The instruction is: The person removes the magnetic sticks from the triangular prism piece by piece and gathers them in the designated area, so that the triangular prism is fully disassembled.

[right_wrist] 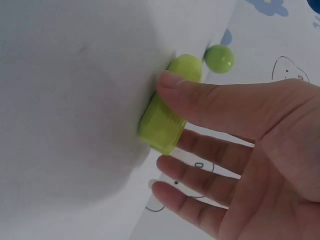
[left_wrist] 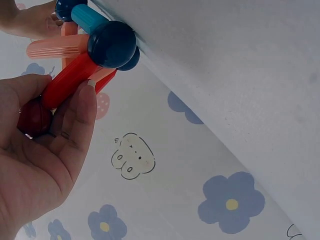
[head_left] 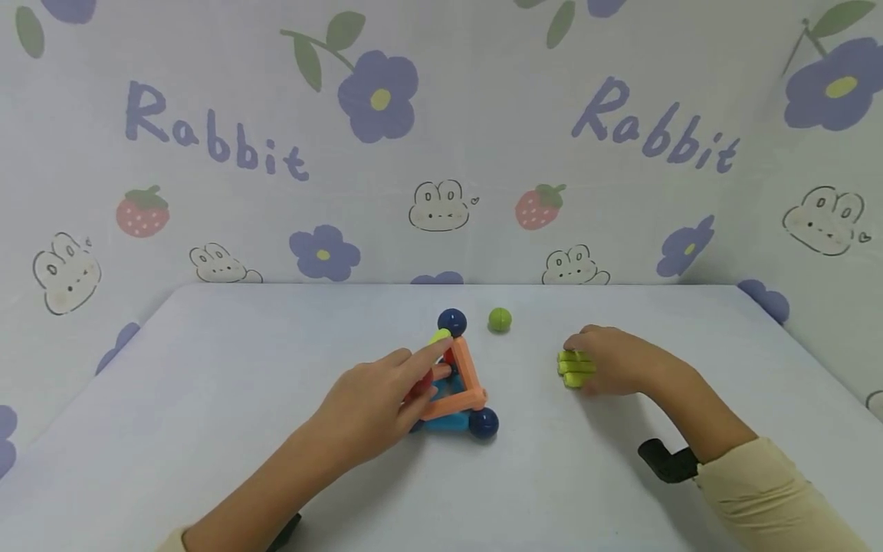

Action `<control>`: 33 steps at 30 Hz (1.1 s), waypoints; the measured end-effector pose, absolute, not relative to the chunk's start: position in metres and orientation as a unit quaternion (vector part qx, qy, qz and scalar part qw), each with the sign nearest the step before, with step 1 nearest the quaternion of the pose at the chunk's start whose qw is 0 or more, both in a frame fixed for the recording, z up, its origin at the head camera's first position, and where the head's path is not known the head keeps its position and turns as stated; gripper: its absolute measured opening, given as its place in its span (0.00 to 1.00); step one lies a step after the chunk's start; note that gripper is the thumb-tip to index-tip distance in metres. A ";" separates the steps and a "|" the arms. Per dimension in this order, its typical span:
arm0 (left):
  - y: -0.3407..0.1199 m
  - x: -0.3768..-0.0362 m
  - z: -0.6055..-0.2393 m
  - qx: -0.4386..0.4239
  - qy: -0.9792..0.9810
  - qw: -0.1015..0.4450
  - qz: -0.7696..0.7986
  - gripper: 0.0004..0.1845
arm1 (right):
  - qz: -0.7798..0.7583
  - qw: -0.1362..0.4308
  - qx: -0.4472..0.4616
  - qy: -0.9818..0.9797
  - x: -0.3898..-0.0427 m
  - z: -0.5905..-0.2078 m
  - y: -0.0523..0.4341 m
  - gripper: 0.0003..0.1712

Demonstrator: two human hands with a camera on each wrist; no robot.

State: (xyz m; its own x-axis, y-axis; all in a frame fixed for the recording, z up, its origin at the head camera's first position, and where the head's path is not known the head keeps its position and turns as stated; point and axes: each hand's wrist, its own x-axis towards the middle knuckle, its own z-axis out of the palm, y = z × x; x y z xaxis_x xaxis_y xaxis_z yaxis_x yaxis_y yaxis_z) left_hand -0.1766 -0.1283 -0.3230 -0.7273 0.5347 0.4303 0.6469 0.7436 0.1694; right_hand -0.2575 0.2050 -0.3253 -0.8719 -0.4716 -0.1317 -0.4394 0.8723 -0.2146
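My left hand grips a frame of toy magnetic rods and balls standing on the table. Thumb and fingers pinch a red rod, with a dark red ball at its lower end, close against the palm. Orange rods, a blue rod and navy balls make up much of the frame; my hand hides its left side. Over to the right, my right hand holds a small bunch of lime-green rods lying side by side, its thumb across them.
A single green ball sits on the white table, behind and between the hands. At the table's back edge hangs a patterned cloth with rabbits and flowers. A black wrist mount sticks out beside the right sleeve.
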 end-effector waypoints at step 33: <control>-0.129 -0.177 -0.326 -0.323 -0.912 0.191 -0.167 0.31 | -0.248 0.023 -0.431 0.867 -0.180 -0.313 0.098 0.08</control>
State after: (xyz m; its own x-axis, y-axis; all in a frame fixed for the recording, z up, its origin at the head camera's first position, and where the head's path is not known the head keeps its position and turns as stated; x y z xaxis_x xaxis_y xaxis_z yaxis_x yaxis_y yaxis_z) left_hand -0.1767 -0.1288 -0.3261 -0.7188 0.5249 0.4558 0.6523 0.7359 0.1813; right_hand -0.1796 0.0976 -0.3126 -0.6276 -0.7591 0.1729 -0.7360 0.5060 -0.4498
